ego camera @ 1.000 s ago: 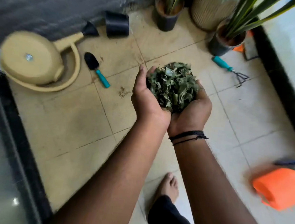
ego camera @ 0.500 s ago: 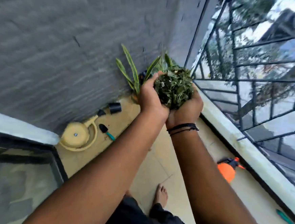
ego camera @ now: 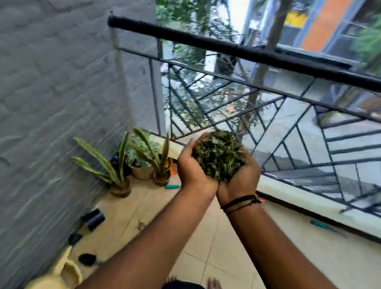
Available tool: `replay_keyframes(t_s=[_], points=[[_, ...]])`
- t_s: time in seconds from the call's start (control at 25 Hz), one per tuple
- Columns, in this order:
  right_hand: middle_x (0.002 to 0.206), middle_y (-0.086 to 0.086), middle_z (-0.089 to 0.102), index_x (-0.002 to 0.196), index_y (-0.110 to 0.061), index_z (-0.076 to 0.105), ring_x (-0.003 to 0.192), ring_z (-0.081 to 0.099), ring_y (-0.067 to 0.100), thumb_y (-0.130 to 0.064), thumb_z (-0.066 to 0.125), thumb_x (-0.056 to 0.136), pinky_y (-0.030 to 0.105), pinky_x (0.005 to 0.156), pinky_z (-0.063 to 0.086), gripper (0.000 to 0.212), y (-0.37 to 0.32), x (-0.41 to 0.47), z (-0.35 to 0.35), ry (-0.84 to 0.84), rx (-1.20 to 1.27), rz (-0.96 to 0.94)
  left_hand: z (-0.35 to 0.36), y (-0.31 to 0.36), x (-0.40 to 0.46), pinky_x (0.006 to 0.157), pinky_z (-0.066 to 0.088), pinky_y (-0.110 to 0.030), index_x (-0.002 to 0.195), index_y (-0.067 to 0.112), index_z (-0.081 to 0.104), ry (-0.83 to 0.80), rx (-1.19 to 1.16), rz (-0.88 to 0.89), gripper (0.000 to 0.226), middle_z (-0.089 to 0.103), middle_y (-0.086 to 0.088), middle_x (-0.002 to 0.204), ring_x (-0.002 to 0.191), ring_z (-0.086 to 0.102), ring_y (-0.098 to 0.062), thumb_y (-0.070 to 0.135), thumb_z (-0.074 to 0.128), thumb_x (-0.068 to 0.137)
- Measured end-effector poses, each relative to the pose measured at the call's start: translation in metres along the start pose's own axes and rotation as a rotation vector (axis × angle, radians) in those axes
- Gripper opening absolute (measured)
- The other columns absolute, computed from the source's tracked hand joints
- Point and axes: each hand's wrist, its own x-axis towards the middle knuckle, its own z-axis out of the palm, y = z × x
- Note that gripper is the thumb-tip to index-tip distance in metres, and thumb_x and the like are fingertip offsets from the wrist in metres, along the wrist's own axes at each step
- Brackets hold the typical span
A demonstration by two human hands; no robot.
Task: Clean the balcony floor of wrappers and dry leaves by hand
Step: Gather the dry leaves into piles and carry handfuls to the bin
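A heap of dry green-brown leaves [ego camera: 219,157] fills both my hands, which are cupped together side by side at chest height. My left hand [ego camera: 191,169] curls around the heap's left side and my right hand [ego camera: 242,179], with black cords at the wrist, wraps its right side. The heap is held in front of the black balcony railing [ego camera: 256,53], above the beige tiled floor [ego camera: 211,248]. A small scrap of leaf debris [ego camera: 141,224] lies on the tiles at the left.
Potted plants [ego camera: 123,168] stand in the far corner by the grey wall [ego camera: 47,101]. A black pot [ego camera: 93,218], a dark trowel [ego camera: 87,259] and a yellow watering can [ego camera: 63,275] lie along the wall. A teal tool [ego camera: 321,225] lies by the white ledge [ego camera: 317,200]. My bare foot [ego camera: 215,285] is below.
I have risen from near the floor and the view has lifted toward the railing. Both hands still carry the same heap of leaves, now held out closer to the railing.
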Motion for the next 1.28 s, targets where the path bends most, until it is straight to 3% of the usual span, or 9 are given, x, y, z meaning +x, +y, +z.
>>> replay_keyframes(t_s=[0.08, 0.2, 0.32, 0.52, 0.68, 0.8, 0.88, 1.08, 1.28], points=[[0.130, 0.022, 0.063, 0.129, 0.001, 0.063, 0.121, 0.060, 0.040, -0.029, 0.043, 0.098, 0.052, 0.106, 0.047, 0.047, -0.024, -0.005, -0.016, 0.054, 0.027, -0.071, 0.007, -0.028, -0.002, 0.105, 0.047, -0.050, 0.110, 0.008, 0.070, -0.012, 0.053, -0.130, 0.041, 0.068, -0.021, 0.115, 0.106, 0.065, -0.038, 0.038, 0.043, 0.101], [0.140, 0.026, 0.056, 0.140, 0.004, 0.053, 0.129, 0.054, 0.044, -0.032, 0.043, 0.097, 0.055, 0.111, 0.042, 0.057, -0.066, -0.015, -0.053, 0.156, 0.142, -0.219, 0.024, -0.078, -0.017, 0.108, 0.046, -0.052, 0.125, 0.003, 0.067, -0.074, 0.161, -0.317, 0.054, 0.067, -0.024, 0.125, 0.116, 0.064, -0.041, 0.044, 0.041, 0.102], [0.143, 0.026, 0.054, 0.141, 0.004, 0.052, 0.131, 0.052, 0.045, -0.032, 0.051, 0.090, 0.057, 0.114, 0.037, 0.063, -0.116, -0.040, -0.090, 0.211, 0.236, -0.393, 0.043, -0.140, -0.044, 0.101, 0.051, -0.048, 0.115, 0.004, 0.070, -0.151, 0.216, -0.447, 0.054, 0.071, -0.021, 0.113, 0.100, 0.068, -0.038, 0.045, 0.036, 0.103], [0.145, 0.024, 0.052, 0.144, 0.001, 0.051, 0.133, 0.050, 0.044, -0.034, 0.052, 0.089, 0.056, 0.115, 0.036, 0.065, -0.234, -0.108, -0.185, 0.324, 0.401, -0.694, 0.083, -0.286, -0.129, 0.100, 0.050, -0.049, 0.101, 0.005, 0.069, -0.316, 0.401, -0.704, 0.046, 0.071, -0.023, 0.105, 0.095, 0.067, -0.038, 0.035, 0.034, 0.097], [0.142, 0.025, 0.054, 0.143, 0.001, 0.052, 0.131, 0.053, 0.044, -0.034, 0.041, 0.099, 0.054, 0.111, 0.042, 0.057, -0.320, -0.176, -0.260, 0.400, 0.512, -0.840, 0.098, -0.398, -0.203, 0.111, 0.042, -0.057, 0.119, 0.004, 0.066, -0.414, 0.472, -0.892, 0.046, 0.065, -0.025, 0.129, 0.122, 0.059, -0.044, 0.032, 0.039, 0.093], [0.134, 0.025, 0.061, 0.137, 0.001, 0.058, 0.122, 0.060, 0.041, -0.034, 0.038, 0.101, 0.049, 0.102, 0.050, 0.054, -0.378, -0.230, -0.312, 0.434, 0.568, -0.951, 0.105, -0.475, -0.258, 0.112, 0.041, -0.058, 0.130, -0.001, 0.064, -0.456, 0.548, -0.988, 0.054, 0.062, -0.026, 0.133, 0.126, 0.057, -0.046, 0.029, 0.039, 0.092], [0.134, 0.024, 0.062, 0.137, 0.000, 0.059, 0.124, 0.059, 0.042, -0.033, 0.039, 0.100, 0.051, 0.106, 0.047, 0.053, -0.405, -0.252, -0.346, 0.469, 0.621, -1.023, 0.107, -0.515, -0.291, 0.112, 0.041, -0.057, 0.135, -0.002, 0.060, -0.454, 0.596, -1.040, 0.056, 0.062, -0.026, 0.132, 0.125, 0.057, -0.045, 0.027, 0.038, 0.093], [0.139, 0.024, 0.058, 0.139, -0.001, 0.057, 0.129, 0.055, 0.043, -0.034, 0.048, 0.092, 0.054, 0.113, 0.040, 0.058, -0.442, -0.267, -0.420, 0.530, 0.725, -1.087, 0.105, -0.583, -0.333, 0.104, 0.048, -0.052, 0.124, 0.001, 0.066, -0.458, 0.714, -1.108, 0.048, 0.068, -0.024, 0.121, 0.108, 0.064, -0.041, 0.027, 0.038, 0.094], [0.127, 0.023, 0.065, 0.134, 0.002, 0.060, 0.115, 0.063, 0.039, -0.031, 0.044, 0.097, 0.048, 0.104, 0.049, 0.052, -0.510, -0.274, -0.488, 0.671, 0.757, -1.137, 0.106, -0.692, -0.339, 0.108, 0.046, -0.055, 0.132, 0.000, 0.063, -0.454, 0.828, -1.203, 0.053, 0.063, -0.026, 0.131, 0.122, 0.060, -0.044, 0.026, 0.038, 0.093]])
